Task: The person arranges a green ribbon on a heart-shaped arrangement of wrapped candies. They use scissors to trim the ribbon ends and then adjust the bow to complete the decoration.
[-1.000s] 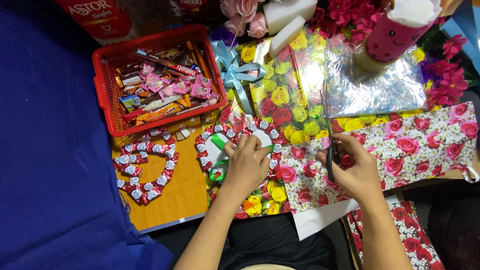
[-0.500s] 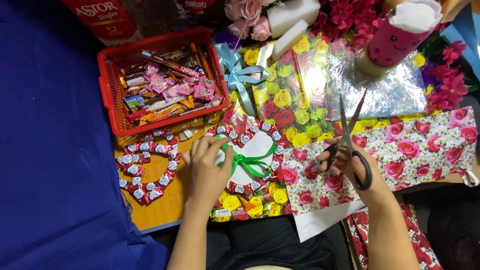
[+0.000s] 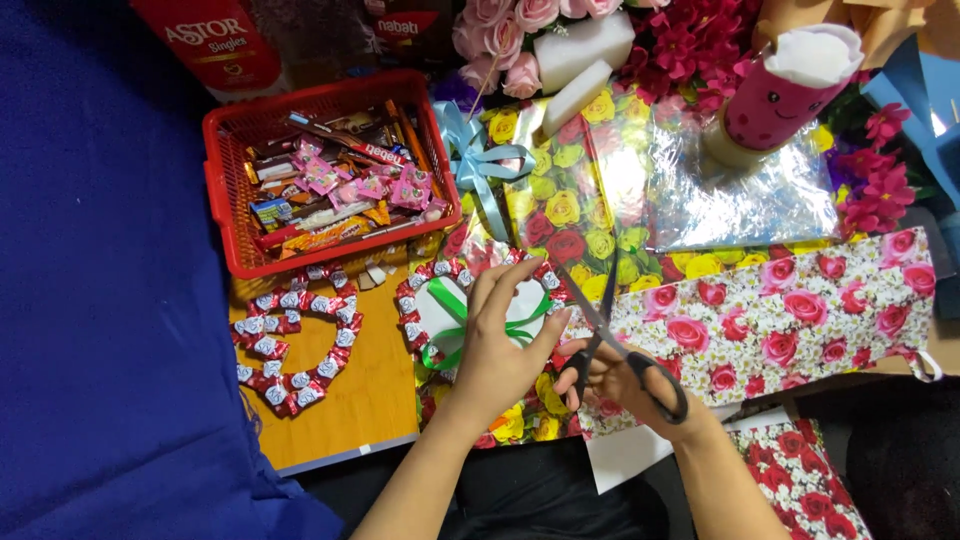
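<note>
Cluttered with floral wrapping paper (image 3: 800,310), the surface carries the heart-shaped box (image 3: 480,300) under my left hand (image 3: 495,350), fingers spread flat on it, while my right hand (image 3: 625,385), clamped on open scissors (image 3: 610,335) beside that box, should cut the green ribbon (image 3: 445,305) cleanly.

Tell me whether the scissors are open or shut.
Open. The scissors in the right hand show two blades spread in a V, tips apart beside the green ribbon under the left hand.
</note>
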